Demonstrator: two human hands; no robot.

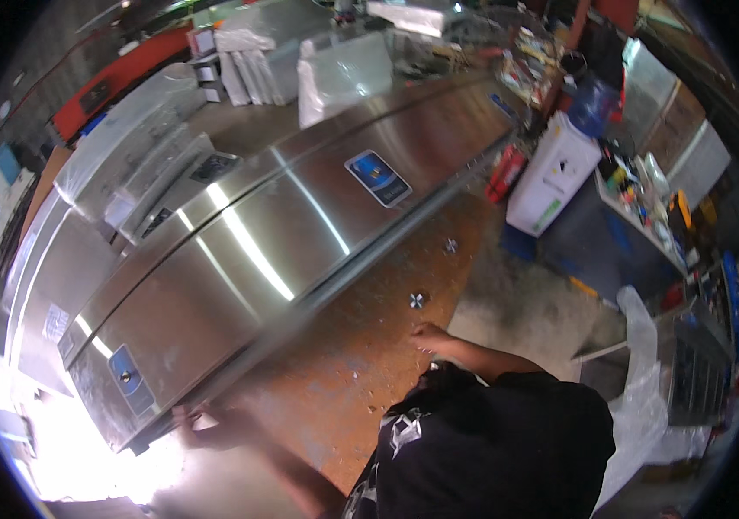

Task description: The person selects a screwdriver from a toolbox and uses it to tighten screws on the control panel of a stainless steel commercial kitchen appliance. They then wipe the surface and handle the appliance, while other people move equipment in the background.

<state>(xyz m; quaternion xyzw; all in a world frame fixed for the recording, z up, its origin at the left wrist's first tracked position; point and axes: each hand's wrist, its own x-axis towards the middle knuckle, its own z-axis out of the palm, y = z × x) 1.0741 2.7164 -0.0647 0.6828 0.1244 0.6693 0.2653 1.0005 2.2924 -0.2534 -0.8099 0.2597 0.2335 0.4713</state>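
A long brushed stainless-steel cabinet (214,294) lies at a slant across the view, with a blue label (378,177) on its upper part and another label (130,379) near its lower left end. Close to that end's bottom edge is my left hand (205,428), its fingers smeared by motion; whether it touches the steel is unclear. My right hand (430,337) is closed over the rusty brown work surface (326,372), and what its fingers hold, if anything, is hidden. Just beyond it sits a small cross-shaped metal piece (416,301), with a similar piece (451,246) farther off.
Plastic-wrapped panels (343,73) stand behind the cabinet. Right of it are a red fire extinguisher (505,173), a white box (551,177) with a blue water jug (594,105), and a cluttered bench (616,238). Clear plastic sheeting (642,372) hangs at my right. Strong glare fills the lower left.
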